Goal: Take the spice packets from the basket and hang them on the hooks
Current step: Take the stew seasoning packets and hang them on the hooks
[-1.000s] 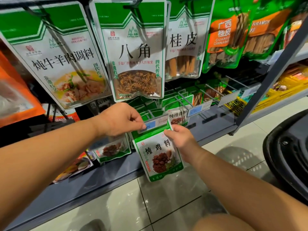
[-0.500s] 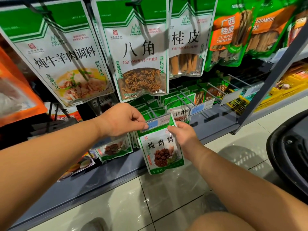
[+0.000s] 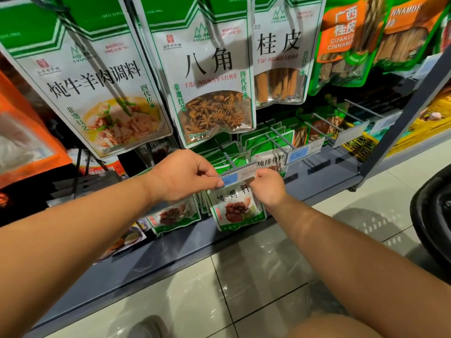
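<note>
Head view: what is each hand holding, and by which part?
Right hand pinches the small green-and-white spice packet at its top right corner; left hand pinches the left end of the clear blue-labelled price tag above it.

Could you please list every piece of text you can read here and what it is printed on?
"炖牛羊肉调料": large left packet.
"八角": star anise packet.
"桂皮": cinnamon stick packet.
"广西桂皮", "CINNAMO": orange pouch.
"炖排骨料": small rear packet.
"炖鸡料": held packet, in the right hand.
"90": price tag pinched by the left hand.
Fine print: too blurred.
</note>
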Demonstrator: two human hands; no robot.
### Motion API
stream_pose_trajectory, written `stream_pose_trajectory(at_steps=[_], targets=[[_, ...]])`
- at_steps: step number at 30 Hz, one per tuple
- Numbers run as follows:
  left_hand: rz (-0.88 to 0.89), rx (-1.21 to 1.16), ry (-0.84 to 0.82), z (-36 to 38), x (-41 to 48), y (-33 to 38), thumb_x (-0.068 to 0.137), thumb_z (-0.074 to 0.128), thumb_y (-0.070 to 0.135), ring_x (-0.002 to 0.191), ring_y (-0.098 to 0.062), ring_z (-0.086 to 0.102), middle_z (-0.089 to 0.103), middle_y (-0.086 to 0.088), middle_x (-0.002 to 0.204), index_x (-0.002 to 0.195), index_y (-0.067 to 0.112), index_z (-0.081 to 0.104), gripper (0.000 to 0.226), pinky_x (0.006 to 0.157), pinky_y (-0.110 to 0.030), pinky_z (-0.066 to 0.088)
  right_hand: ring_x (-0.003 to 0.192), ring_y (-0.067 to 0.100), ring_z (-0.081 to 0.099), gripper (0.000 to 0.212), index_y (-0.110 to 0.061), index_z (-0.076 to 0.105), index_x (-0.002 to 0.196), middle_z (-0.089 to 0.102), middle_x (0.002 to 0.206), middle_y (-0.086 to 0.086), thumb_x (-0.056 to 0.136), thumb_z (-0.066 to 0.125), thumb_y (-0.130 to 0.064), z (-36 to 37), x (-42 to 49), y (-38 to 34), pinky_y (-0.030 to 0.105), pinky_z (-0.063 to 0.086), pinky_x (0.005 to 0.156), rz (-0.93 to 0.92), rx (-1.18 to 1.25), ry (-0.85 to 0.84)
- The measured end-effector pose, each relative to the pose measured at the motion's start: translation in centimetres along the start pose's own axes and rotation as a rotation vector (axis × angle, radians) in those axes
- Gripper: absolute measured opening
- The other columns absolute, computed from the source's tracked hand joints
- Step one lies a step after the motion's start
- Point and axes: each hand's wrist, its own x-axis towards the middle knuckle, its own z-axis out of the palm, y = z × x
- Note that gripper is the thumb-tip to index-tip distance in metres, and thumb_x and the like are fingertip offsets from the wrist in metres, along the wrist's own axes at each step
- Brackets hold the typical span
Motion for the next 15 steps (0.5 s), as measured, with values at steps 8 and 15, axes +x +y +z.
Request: stream_pose_trajectory(at_steps=[8,15], targets=[[0.018,0.071,0.027,0.2,-0.3,0.5,0.088,0.076,0.043,0.068,0.011,0.063,0.069,0.029,0.067,0.078,0.035,0.077,0.012,0.062,-0.003,0.042,0.062,0.022,0.044,0.035,-0.015,0.043,0.062,0.050,0.067,0.006,0.090,0.055,0.004,-0.2,0.3,-0.5,0.028,0.035,0.054,-0.018,-0.119,-0.006],[0.055,0.275,0.069,-0.2,-1.4,2.4,0.095,0.066,0.045,0.073,-0.006,0.063,0.068,0.021,0.087,0.113,0.033,0.075,0.023,0.074,-0.029,0.054,0.076,0.017,0.051,0.030,-0.006,0.059,0.086,0.056,0.074,-0.003,0.098,0.063,-0.033,-3.6,-3.1,-0.8,0.031,0.042,0.074,-0.043,-0.192,-0.027]])
